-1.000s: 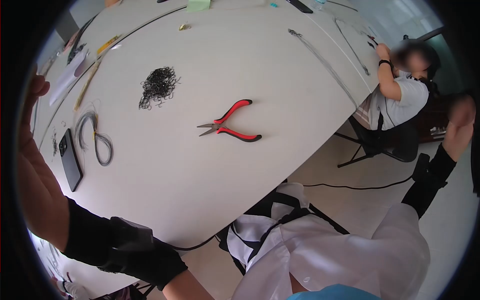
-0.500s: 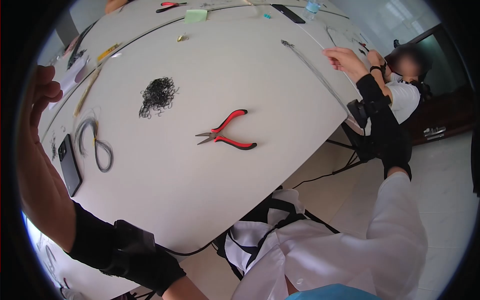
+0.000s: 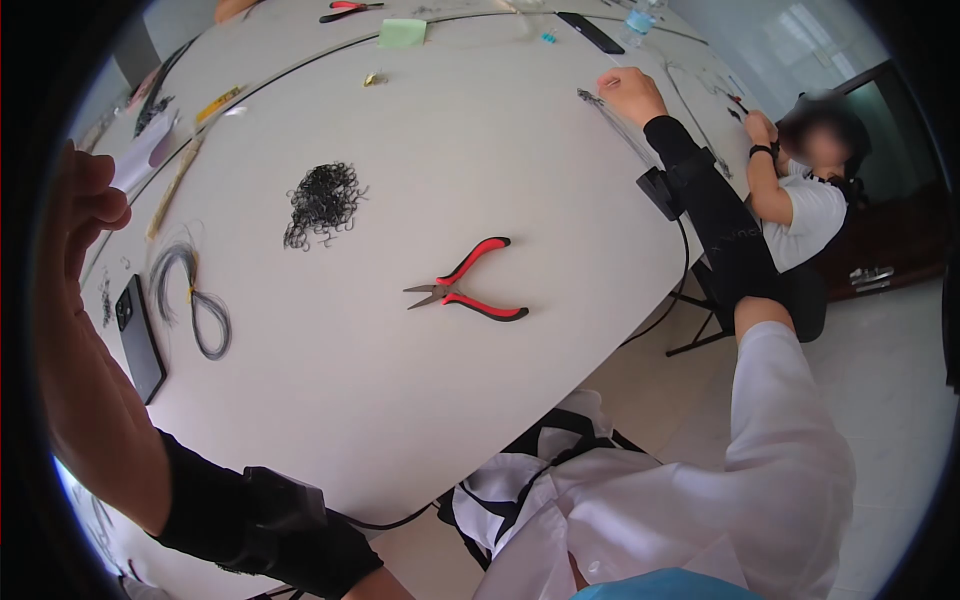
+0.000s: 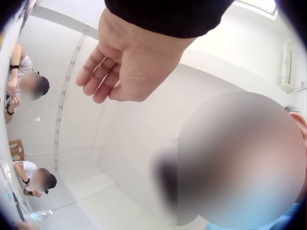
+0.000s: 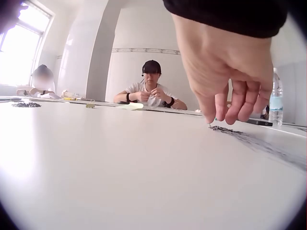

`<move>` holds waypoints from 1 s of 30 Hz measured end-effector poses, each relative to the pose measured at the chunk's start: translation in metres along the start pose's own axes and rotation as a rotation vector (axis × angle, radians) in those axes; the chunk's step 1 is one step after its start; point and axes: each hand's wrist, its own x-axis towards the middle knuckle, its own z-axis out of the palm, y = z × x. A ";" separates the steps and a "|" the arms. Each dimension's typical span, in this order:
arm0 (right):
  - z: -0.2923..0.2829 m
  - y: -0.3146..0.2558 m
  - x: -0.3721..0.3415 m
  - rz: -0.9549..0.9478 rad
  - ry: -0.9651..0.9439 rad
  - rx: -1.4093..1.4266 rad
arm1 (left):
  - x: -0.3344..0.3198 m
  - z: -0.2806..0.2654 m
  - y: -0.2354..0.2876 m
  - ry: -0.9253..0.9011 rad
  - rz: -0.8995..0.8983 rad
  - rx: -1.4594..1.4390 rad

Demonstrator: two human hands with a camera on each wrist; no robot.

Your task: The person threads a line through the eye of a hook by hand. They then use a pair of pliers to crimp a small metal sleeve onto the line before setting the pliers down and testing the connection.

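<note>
My right hand reaches out over the far right of the table, above a bundle of long thin grey wires with a dark tangled end. In the right wrist view its fingers point down, bent, with the fingertips right at that dark end. My left hand is raised at the left edge of the head view, palm inward, its fingers loosely curled round nothing. Red-handled pliers lie spread mid-table. Beyond them is a pile of small black wire hooks.
A tied coil of grey wire and a phone lie at the left. Farther back are a green paper, a small gold item, another dark phone and a water bottle. A seated person works at the right.
My right hand has come up from beside the chair at the far right, over the table to the wire bundle's dark end. The left hand stays raised, its fingers slightly more in view.
</note>
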 end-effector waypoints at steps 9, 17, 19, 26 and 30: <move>-0.053 -0.076 -0.019 -0.088 -0.384 0.309 | -0.007 -0.001 0.019 -0.022 0.116 0.130; -0.046 -0.288 -0.114 -0.590 -0.566 0.477 | -0.022 -0.008 0.051 0.125 0.051 0.109; -0.035 -0.328 -0.130 -0.678 -0.630 0.625 | -0.026 -0.014 0.060 0.235 -0.036 0.018; 0.026 -0.431 -0.177 -1.064 -0.472 0.637 | -0.027 -0.029 0.072 0.297 -0.064 -0.052; 0.047 -0.453 -0.187 -1.145 -0.355 0.589 | -0.027 -0.007 0.078 0.361 0.067 -0.190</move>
